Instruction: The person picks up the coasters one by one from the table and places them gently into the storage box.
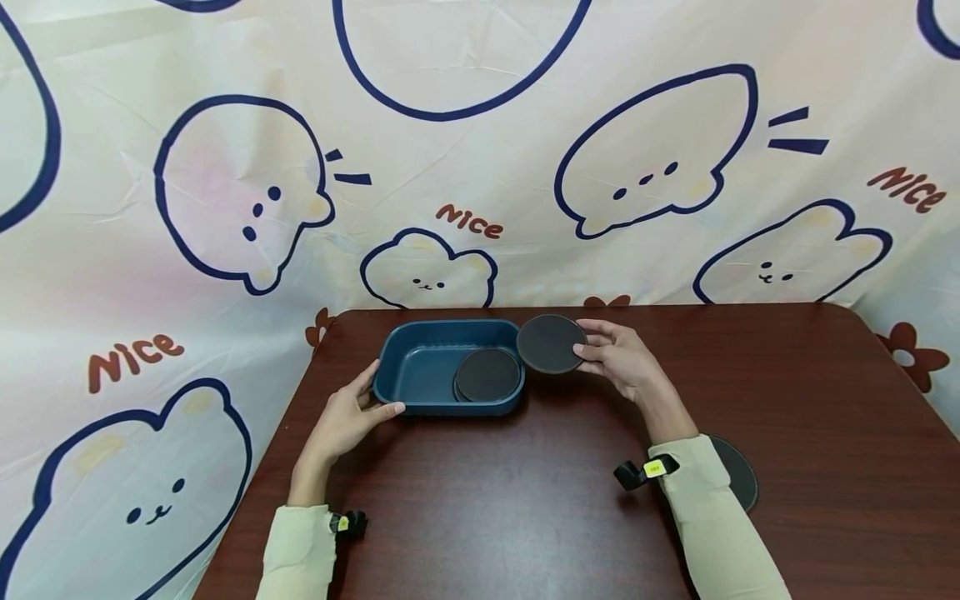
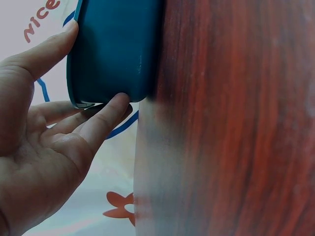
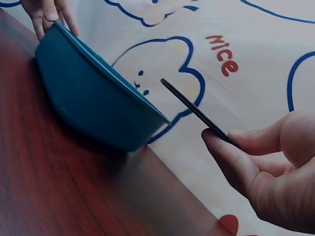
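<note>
A blue rectangular tub stands near the far edge of the table. My left hand grips its left end, thumb at the front corner and fingers against the end wall, as the left wrist view shows. Thin black round coasters lie overlapping in the tub's right half. Between thumb and fingers, my right hand pinches another black coaster by its right edge. That coaster is raised beside the tub's right rim, seen nearly edge-on in the right wrist view.
One more black coaster lies on the brown wooden table at the right, partly hidden beneath the right forearm. Behind the table hangs a pale cloth with cartoon outlines. Both sleeves carry small black wrist devices.
</note>
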`<control>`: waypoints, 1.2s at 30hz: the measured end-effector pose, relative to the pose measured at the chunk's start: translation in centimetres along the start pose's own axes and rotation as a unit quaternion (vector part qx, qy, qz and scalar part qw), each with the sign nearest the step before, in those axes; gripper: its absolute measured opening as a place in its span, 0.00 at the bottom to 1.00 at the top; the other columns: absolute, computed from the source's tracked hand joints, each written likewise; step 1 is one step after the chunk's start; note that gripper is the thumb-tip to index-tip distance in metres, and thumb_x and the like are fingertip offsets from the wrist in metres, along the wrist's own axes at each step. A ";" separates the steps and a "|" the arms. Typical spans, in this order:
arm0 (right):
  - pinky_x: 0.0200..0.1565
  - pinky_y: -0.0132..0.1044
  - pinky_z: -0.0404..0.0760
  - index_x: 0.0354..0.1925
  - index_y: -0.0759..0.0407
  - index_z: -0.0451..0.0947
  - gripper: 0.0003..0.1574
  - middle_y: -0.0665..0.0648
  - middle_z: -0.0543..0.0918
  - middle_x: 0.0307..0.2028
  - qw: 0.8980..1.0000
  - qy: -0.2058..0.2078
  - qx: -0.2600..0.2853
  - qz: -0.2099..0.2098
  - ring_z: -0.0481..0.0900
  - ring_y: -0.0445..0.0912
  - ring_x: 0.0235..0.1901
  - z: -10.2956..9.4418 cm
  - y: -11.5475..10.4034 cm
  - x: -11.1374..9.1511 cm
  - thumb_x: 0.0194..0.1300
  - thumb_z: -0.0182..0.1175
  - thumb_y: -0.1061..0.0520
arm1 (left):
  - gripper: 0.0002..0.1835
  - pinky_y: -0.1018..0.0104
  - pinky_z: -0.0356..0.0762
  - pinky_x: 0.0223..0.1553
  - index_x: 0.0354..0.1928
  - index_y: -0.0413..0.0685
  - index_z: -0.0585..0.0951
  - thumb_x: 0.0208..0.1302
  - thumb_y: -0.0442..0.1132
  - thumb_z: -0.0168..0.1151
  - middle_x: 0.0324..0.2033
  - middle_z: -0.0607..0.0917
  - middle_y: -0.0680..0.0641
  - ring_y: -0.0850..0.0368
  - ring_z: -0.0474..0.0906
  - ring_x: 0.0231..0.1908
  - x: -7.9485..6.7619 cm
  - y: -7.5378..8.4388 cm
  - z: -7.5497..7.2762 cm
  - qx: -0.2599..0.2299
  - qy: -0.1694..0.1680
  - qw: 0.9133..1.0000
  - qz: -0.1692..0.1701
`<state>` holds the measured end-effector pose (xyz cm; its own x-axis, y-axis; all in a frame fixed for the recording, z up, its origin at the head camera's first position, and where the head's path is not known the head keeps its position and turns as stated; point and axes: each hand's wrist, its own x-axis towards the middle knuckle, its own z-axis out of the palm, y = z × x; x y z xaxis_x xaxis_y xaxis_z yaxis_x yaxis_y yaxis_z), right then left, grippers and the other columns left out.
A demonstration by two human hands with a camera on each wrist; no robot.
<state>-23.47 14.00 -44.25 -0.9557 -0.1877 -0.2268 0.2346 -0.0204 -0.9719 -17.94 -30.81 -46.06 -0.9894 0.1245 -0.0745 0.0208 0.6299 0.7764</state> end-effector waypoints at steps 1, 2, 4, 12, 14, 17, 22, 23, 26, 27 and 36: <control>0.49 0.30 0.89 0.83 0.61 0.59 0.41 0.68 0.78 0.64 1.000 -0.001 0.001 0.000 0.91 0.38 0.43 0.2 0.1 0.0 0.79 0.59 0.67 | 0.53 0.40 0.79 0.67 0.87 0.44 0.51 0.73 0.48 0.73 0.78 0.68 0.30 0.32 0.75 0.73 0.0 0.0 0.0 0.001 0.000 1.000 0.000; 0.49 0.30 0.89 0.83 0.61 0.59 0.41 0.68 0.78 0.64 1.000 -0.002 0.002 -0.001 0.91 0.38 0.43 0.5 0.1 0.0 0.79 0.59 0.67 | 0.53 0.40 0.79 0.67 0.87 0.44 0.51 0.73 0.48 0.73 0.78 0.68 0.30 0.32 0.75 0.73 0.0 0.0 0.0 0.000 -0.001 1.000 0.001; 0.49 0.30 0.89 0.83 0.61 0.59 0.41 0.66 0.79 0.62 1.000 -0.004 0.004 -0.004 0.91 0.38 0.43 0.9 0.2 0.0 0.79 0.59 0.67 | 0.53 0.40 0.79 0.67 0.87 0.44 0.51 0.72 0.49 0.73 0.78 0.68 0.30 0.32 0.75 0.72 0.0 0.0 0.0 0.000 -0.002 1.000 0.001; 0.47 0.31 0.90 0.81 0.62 0.61 0.39 0.63 0.81 0.59 1.000 -0.006 0.022 -0.009 0.91 0.40 0.42 2.7 0.4 0.1 0.78 0.60 0.68 | 0.53 0.40 0.79 0.67 0.87 0.44 0.51 0.72 0.49 0.73 0.79 0.68 0.30 0.32 0.75 0.73 0.0 0.0 0.0 -0.005 -0.002 1.000 0.000; 0.47 0.31 0.90 0.81 0.62 0.62 0.39 0.63 0.81 0.58 1.000 -0.008 0.028 -0.009 0.91 0.40 0.41 3.2 0.5 0.2 0.78 0.60 0.69 | 0.53 0.40 0.79 0.67 0.87 0.44 0.51 0.72 0.48 0.73 0.78 0.68 0.30 0.32 0.75 0.73 0.0 0.0 0.0 -0.006 -0.001 1.000 0.000; 0.46 0.31 0.90 0.81 0.62 0.62 0.39 0.63 0.81 0.58 0.999 -0.008 0.034 -0.008 0.91 0.40 0.41 3.8 0.5 0.3 0.77 0.60 0.69 | 0.52 0.40 0.79 0.67 0.87 0.44 0.51 0.73 0.47 0.73 0.79 0.67 0.30 0.32 0.75 0.73 0.0 0.0 0.0 -0.006 -0.001 1.000 -0.002; 0.46 0.32 0.90 0.81 0.61 0.63 0.39 0.64 0.81 0.59 0.999 -0.011 0.035 -0.007 0.91 0.40 0.41 4.5 0.6 0.4 0.77 0.60 0.69 | 0.52 0.39 0.79 0.67 0.87 0.44 0.51 0.73 0.46 0.73 0.79 0.67 0.29 0.31 0.75 0.73 0.1 0.1 0.0 -0.003 -0.002 1.000 -0.002; 0.46 0.32 0.90 0.80 0.61 0.64 0.38 0.64 0.81 0.59 0.999 -0.011 0.035 -0.008 0.91 0.40 0.41 4.6 0.5 0.4 0.77 0.60 0.69 | 0.52 0.39 0.78 0.67 0.87 0.44 0.51 0.73 0.47 0.73 0.79 0.67 0.29 0.31 0.75 0.73 0.1 0.1 0.0 -0.002 -0.002 1.000 -0.001; 0.47 0.33 0.90 0.80 0.61 0.65 0.38 0.66 0.81 0.60 0.999 -0.014 0.031 -0.010 0.91 0.41 0.41 5.2 0.5 0.4 0.77 0.60 0.68 | 0.52 0.39 0.78 0.67 0.87 0.45 0.51 0.72 0.47 0.73 0.79 0.67 0.30 0.31 0.75 0.73 0.1 0.1 -0.1 -0.003 0.000 1.000 -0.003; 0.47 0.34 0.91 0.79 0.60 0.65 0.37 0.66 0.81 0.60 0.999 -0.014 0.030 -0.009 0.91 0.41 0.41 5.4 0.6 0.4 0.77 0.61 0.68 | 0.52 0.39 0.78 0.67 0.87 0.44 0.51 0.73 0.47 0.73 0.79 0.67 0.30 0.31 0.75 0.73 0.1 0.1 0.0 -0.003 -0.001 1.000 -0.002; 0.50 0.37 0.91 0.78 0.59 0.68 0.35 0.69 0.81 0.64 0.999 -0.032 0.004 -0.007 0.91 0.43 0.44 6.5 1.0 0.8 0.78 0.62 0.66 | 0.53 0.40 0.78 0.66 0.87 0.44 0.52 0.71 0.47 0.74 0.79 0.68 0.30 0.31 0.75 0.72 0.0 -0.1 0.1 -0.006 0.004 1.000 0.000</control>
<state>-22.80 7.49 -45.01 -0.9456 -0.2497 -0.2087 0.2231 -0.0304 -0.9743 -17.90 -30.85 -46.21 -0.9906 0.1177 -0.0701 0.0183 0.6206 0.7839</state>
